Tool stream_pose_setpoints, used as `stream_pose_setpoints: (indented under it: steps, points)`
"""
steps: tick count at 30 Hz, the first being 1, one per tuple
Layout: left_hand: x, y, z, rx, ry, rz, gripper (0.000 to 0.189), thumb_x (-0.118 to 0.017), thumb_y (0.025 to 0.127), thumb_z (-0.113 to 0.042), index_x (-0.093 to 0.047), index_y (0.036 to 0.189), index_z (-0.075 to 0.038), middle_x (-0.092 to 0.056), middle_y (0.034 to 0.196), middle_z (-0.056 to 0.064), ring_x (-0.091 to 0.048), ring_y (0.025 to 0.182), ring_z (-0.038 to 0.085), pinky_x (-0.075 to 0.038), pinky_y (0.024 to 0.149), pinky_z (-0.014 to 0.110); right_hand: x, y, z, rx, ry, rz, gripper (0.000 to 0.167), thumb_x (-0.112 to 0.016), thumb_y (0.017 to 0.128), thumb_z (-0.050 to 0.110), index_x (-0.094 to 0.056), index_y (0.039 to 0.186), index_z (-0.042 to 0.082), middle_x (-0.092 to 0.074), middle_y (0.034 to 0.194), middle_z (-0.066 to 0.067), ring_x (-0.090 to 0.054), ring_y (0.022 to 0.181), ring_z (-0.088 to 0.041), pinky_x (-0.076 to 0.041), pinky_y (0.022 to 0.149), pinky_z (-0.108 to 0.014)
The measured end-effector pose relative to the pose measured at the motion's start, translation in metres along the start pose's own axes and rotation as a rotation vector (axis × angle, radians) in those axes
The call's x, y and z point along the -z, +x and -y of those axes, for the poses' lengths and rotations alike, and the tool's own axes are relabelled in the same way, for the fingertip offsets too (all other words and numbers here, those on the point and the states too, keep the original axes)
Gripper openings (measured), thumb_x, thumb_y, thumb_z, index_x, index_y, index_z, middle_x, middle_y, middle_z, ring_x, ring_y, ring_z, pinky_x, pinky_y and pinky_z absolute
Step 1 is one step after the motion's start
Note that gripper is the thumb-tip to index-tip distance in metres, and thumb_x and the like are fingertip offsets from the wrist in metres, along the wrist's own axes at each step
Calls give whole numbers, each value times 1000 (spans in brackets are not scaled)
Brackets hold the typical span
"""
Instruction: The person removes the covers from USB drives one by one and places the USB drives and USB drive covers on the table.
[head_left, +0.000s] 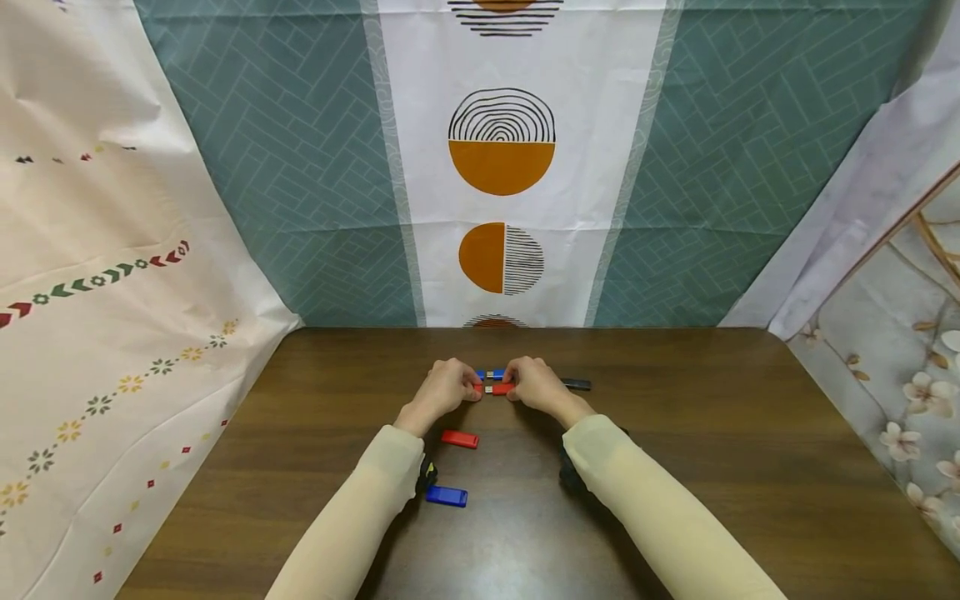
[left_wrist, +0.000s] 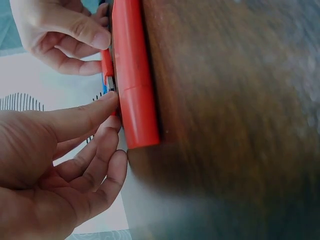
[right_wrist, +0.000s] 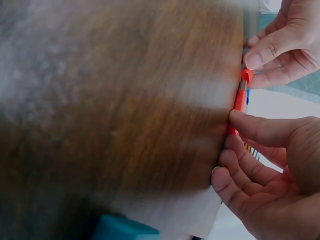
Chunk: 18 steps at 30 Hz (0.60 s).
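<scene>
My right hand [head_left: 538, 387] pinches a red USB stick [head_left: 502, 389] by its body, with the metal plug bared and pointing left. Facing that plug, a small red cap [right_wrist: 247, 75] is pinched between the thumb and fingers of my left hand [head_left: 446, 385]. In the left wrist view the plug [left_wrist: 111, 82] sits very close to the left fingertips; whether it touches the cap I cannot tell. Just behind lies a blue USB stick [head_left: 495, 375], its plug also bared, partly covered by the hands.
Nearer on the brown table [head_left: 697, 467] lie a capped-looking red stick [head_left: 460, 439] and a blue one [head_left: 447, 497]. A black stick [head_left: 577, 384] lies right of my right hand. A teal object [right_wrist: 125, 228] shows at the right wrist view's lower edge.
</scene>
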<state>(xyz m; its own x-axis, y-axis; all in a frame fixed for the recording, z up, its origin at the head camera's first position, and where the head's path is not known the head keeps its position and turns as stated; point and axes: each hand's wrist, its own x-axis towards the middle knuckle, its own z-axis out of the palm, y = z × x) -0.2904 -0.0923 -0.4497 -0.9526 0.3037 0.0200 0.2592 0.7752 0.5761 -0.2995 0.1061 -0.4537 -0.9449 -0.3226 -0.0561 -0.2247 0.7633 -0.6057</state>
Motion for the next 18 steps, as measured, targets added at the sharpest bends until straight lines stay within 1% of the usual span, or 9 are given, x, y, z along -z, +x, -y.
stream_pose_setpoints:
  steps: [6, 10, 18]
  points:
    - [-1, 3, 1, 1, 29, -7, 14, -86, 87, -11, -82, 100, -9, -73, 80, -2, -65, 78, 14, -56, 72, 34, -1, -1, -1, 7, -5, 3, 14, -81, 89, 1, -73, 100, 6, -67, 82, -1, -56, 70, -17, -49, 64, -30]
    - [-2, 4, 2, 2, 24, -14, 13, -86, 87, -11, -82, 99, -8, -73, 78, -3, -65, 76, 13, -56, 71, 33, 0, -1, -1, 9, -4, -4, 14, -80, 89, 2, -73, 100, 6, -66, 81, -2, -55, 70, -18, -47, 64, -30]
    - [-1, 3, 1, 18, 8, 3, 12, -84, 89, -11, -81, 100, -7, -73, 80, -1, -65, 77, 14, -56, 71, 33, 1, -2, -2, -1, -7, -1, 15, -81, 91, 5, -73, 103, 6, -66, 84, -2, -56, 72, -18, -49, 66, -31]
